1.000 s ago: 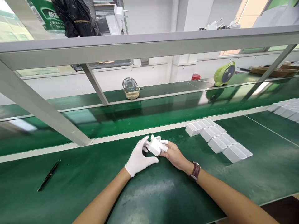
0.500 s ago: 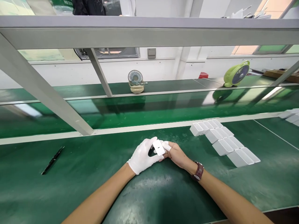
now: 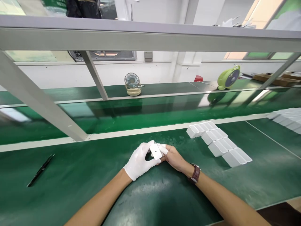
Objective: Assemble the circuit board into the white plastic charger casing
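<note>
My left hand (image 3: 139, 159), in a white glove, grips a small white rounded block (image 3: 155, 151) between thumb and fingers. A short dark slot marks the block's upturned face, like a charger's port. My right hand (image 3: 174, 157) wears white covers on some fingertips and a brown-strapped watch on the wrist. Its fingers press on the block's right side, and some are hidden behind it. Both hands hold the block above the green tabletop (image 3: 98, 175).
Rows of white open-topped boxes (image 3: 219, 142) stand right of my hands, with more white boxes (image 3: 288, 119) farther right. A black pen (image 3: 41, 170) lies at left. A grey frame (image 3: 150, 40) crosses overhead. Beyond the green partition sit a small fan (image 3: 132, 83) and a green fan (image 3: 228, 78).
The view has turned a little to the right, so most things sit farther left and more boxes show at right. Both hands keep their hold on the white block.
</note>
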Available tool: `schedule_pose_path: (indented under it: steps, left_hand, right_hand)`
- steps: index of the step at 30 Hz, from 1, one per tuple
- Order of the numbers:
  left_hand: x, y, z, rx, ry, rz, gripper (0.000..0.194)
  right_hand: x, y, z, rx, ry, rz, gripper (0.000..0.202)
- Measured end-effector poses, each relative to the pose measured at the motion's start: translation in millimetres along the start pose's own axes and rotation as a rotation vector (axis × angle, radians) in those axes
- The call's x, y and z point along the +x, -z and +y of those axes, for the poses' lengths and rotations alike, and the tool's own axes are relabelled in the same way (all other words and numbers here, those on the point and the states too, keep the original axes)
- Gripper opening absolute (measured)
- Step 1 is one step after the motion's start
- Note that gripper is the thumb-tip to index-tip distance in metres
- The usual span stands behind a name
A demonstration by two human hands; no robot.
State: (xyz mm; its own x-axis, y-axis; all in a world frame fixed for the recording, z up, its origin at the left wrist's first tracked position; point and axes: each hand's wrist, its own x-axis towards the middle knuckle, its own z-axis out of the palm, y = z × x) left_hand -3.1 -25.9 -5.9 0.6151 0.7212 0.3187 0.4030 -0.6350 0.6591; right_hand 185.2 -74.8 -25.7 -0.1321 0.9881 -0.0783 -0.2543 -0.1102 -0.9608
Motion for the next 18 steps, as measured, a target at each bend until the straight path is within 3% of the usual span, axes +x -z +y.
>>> schedule_pose_path:
  steps: [4,7,11,15,18]
  left_hand:
    - [3.9,5.3,2.2,-0.063,-0.009,-0.048,0.079]
    - [6.3,5.2,1.2,-0.103,0.083,-0.035,0.074]
    - [8.1,-0.7,-4.4,-0.127,0.209,0.05,0.053]
    - [7.5,-4.0,-7.1,-0.121,0.256,0.084,0.051]
    - [4.6,-3.2,-4.0,-0.078,0.262,0.07,0.055]
  right_hand:
    - [3.5,0.4,2.1,-0.132,0.182,0.131,0.04]
    - [1.4,0.5,2.6,-0.242,0.346,0.237,0.031]
    - [-4.4,1.1,-2.3,-0.596,0.635,0.181,0.022]
    - [-11.7,-1.2,-33.4,-0.706,0.796,0.283,0.021]
    - [-37.9,-10.1,-72.4,-0.694,0.862,0.359,0.02]
